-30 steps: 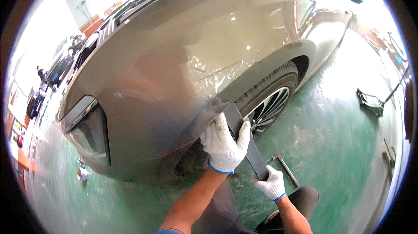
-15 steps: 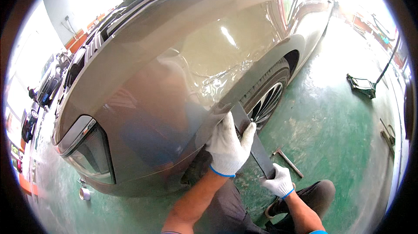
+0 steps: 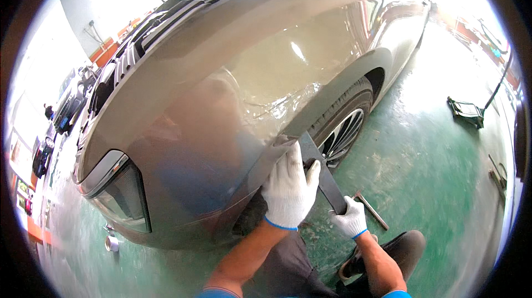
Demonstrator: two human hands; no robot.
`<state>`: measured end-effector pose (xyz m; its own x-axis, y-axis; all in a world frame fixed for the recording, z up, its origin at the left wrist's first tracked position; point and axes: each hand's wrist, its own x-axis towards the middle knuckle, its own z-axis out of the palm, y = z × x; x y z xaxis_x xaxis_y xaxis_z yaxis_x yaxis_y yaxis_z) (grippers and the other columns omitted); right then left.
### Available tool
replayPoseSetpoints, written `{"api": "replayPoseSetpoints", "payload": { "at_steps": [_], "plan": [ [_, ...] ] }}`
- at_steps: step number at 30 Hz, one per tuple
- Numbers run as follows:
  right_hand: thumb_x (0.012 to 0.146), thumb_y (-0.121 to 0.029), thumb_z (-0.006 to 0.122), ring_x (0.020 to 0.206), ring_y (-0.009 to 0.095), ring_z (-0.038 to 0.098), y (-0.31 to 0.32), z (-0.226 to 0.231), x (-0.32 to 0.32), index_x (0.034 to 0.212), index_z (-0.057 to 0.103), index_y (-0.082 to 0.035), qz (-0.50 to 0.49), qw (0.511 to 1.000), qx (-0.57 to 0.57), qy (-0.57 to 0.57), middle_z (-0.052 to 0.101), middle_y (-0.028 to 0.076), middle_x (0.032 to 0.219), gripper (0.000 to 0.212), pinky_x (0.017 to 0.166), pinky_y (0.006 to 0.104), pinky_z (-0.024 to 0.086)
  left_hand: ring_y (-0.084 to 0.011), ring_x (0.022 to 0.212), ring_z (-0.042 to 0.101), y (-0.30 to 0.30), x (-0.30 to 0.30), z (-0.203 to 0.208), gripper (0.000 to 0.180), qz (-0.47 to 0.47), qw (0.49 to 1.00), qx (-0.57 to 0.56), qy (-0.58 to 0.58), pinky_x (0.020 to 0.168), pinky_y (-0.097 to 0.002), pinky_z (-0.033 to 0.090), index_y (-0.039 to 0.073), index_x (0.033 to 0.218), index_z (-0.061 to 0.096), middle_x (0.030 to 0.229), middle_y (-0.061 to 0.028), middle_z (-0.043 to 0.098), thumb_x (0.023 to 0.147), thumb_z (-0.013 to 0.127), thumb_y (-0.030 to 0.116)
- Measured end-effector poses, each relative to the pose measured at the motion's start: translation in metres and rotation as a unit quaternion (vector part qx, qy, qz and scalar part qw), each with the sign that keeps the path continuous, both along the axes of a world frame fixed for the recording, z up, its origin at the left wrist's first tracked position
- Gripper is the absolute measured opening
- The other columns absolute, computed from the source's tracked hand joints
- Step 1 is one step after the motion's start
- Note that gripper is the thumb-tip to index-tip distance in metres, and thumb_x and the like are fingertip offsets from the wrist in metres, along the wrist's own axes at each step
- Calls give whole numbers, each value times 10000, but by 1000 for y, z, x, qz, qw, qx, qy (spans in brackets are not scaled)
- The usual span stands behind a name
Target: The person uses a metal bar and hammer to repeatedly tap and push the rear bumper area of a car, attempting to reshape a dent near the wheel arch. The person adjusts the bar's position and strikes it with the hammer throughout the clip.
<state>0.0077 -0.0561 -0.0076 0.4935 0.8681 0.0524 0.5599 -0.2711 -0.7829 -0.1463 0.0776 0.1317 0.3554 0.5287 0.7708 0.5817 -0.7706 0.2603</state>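
Observation:
A flat dark bar (image 3: 328, 186) slants from the front edge of the wheel arch down toward my knee. My right hand (image 3: 350, 220), in a white knit glove, is closed round its lower end. The bar's upper end meets the edge of a glossy beige-brown car fender (image 3: 299, 59). Beside that end, my gloved left hand (image 3: 289, 190) lies against the fender lip, fingers stretched upward and thumb spread out by the bar. Grey smudges mark its fingertips. Whatever lies behind the left palm is hidden. The wheel (image 3: 346, 129) sits just beyond the bar.
A hammer-like tool (image 3: 372, 210) lies on the green floor right of my right hand. Farther right stand a floor jack (image 3: 466, 112) and some metal tools (image 3: 497, 176). A roll of tape (image 3: 112, 243) rests below the headlight (image 3: 119, 192). My bent knee (image 3: 407, 248) is close to my right forearm.
My right hand and the bar's lower end have risen slightly. The left hand stays at the fender edge, its fingers a little straighter. The whole view has shifted slightly.

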Motion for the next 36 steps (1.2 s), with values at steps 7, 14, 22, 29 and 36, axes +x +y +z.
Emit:
{"api": "replayPoseSetpoints", "payload": {
  "at_steps": [7,14,22,29,36],
  "plan": [
    [690,-219,793,622,348,689,2,4,-6,832,652,-36,-2,1000,12,-12,650,181,671,271,614,388,545,-435,1017,656,11,-7,-12,678,-21,997,69,8,876,-532,518,-73,1390,508,1216,-285,641,859,772,256],
    [691,-195,780,590,357,652,3,12,3,812,638,-39,-4,996,49,-78,629,201,661,243,582,392,520,-438,985,673,4,-4,-6,638,1,999,44,-15,852,-511,537,-81,1342,551,1153,-281,667,862,778,273],
    [666,-196,762,617,376,668,21,7,0,829,639,-50,-7,996,58,-73,634,195,663,251,599,403,532,-411,924,678,7,-3,-9,612,28,998,53,-12,800,-490,537,-63,1334,569,1126,-262,677,866,774,276],
    [660,-201,778,623,365,679,27,5,0,844,648,-55,-5,995,64,-81,647,188,673,269,603,403,538,-385,877,677,8,0,-15,607,43,997,66,-9,746,-489,531,-36,1326,587,1100,-239,687,860,775,305],
    [642,-190,791,637,353,693,25,8,10,819,657,-59,-18,993,70,-91,662,183,693,259,614,393,547,-371,871,691,10,1,-16,601,32,996,83,-21,748,-461,559,-40,1267,625,1070,-215,701,814,824,302]
  ]
}}
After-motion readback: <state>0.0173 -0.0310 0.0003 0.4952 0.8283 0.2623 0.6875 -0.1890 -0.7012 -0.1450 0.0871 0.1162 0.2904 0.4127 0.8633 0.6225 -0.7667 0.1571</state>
